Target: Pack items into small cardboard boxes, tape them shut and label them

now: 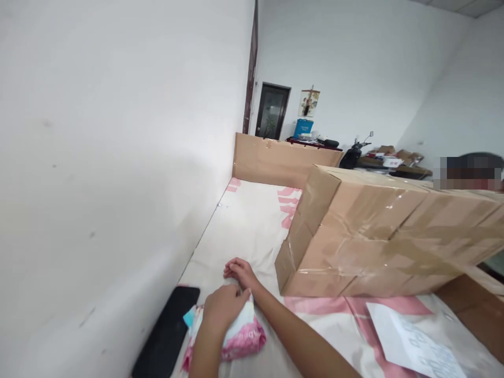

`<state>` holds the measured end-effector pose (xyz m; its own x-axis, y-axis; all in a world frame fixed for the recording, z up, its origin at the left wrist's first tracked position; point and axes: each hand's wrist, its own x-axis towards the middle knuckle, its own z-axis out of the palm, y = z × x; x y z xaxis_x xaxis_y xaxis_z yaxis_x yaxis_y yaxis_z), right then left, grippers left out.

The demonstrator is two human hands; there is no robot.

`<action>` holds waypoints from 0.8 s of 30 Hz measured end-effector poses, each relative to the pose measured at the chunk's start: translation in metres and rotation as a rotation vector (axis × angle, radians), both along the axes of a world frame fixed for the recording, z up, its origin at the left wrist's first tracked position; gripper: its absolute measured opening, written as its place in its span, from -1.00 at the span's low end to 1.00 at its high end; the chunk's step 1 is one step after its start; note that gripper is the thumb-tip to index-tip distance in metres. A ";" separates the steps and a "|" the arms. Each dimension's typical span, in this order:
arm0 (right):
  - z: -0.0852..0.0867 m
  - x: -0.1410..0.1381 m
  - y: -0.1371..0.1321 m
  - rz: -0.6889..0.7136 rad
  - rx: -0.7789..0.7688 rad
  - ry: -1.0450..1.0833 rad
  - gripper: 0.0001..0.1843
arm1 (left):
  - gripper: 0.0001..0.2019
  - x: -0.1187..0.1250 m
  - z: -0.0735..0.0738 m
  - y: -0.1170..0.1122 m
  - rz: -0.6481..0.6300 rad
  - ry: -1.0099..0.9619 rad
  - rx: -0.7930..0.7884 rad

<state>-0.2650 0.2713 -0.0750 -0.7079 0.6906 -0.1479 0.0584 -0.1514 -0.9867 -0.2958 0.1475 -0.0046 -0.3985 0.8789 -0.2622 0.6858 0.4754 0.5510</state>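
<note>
A soft folded bundle, printed in pink, white and light blue with some lettering, lies on the pale sheet in front of me. My left hand is bent over its top and far edge, with the thumb against the upper right corner. The far fingertips of that hand are hidden. Just beyond the bundle, my right hand rests low over the sheet with its fingers curled together. What is inside those fingers, if anything, cannot be seen. A black phone-like slab lies left of the bundle.
A white wall runs along the left. Large taped cardboard boxes stand to the right, and a cardboard panel closes the far end. White printed paper lies at lower right. Behind the boxes, a person's head shows.
</note>
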 end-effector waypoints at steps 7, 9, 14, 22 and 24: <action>0.070 -0.043 0.081 0.047 0.495 -0.717 -0.84 | -0.54 -0.009 -0.001 -0.010 0.004 -0.108 0.079; 0.090 -0.052 0.112 -0.032 0.616 -0.890 -0.64 | -0.56 -0.018 -0.006 -0.014 0.008 -0.256 0.162; 0.081 -0.059 0.135 -0.114 0.718 -1.197 -0.36 | -0.56 -0.048 -0.021 -0.027 0.129 -1.055 0.568; 0.010 -0.019 0.065 0.178 0.841 -0.951 -0.10 | -0.51 -0.050 -0.028 -0.031 0.317 -1.224 0.621; 0.003 0.018 0.035 0.344 0.867 -0.717 -0.23 | -0.48 -0.047 -0.028 -0.029 0.348 -1.187 0.597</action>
